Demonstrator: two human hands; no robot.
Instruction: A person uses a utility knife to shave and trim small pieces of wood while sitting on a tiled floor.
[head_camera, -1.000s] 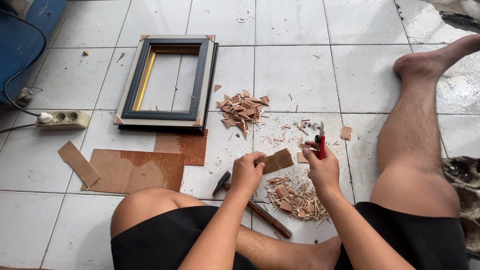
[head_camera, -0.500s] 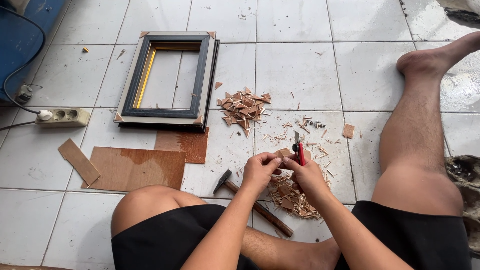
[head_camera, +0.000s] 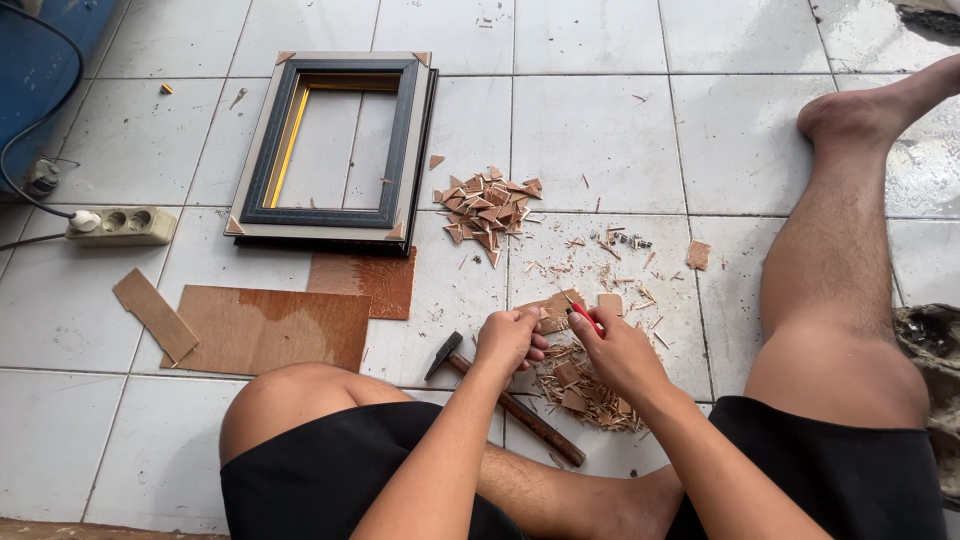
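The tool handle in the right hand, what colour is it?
Red: the slim cutting tool's handle pokes out of the right hand, seen best in the head view.

Person sits on floor, both forearms reaching fwd & down, converging between the legs; left hand (head_camera: 507, 343) knuckles up, fingers curled in a pinch, thumb side twd the other hand; right hand (head_camera: 612, 350) closed in a grip, wrist bent slightly inward; the two hands almost touching at fingertips; left knee bent & raised, right leg stretched fwd, foot bare.
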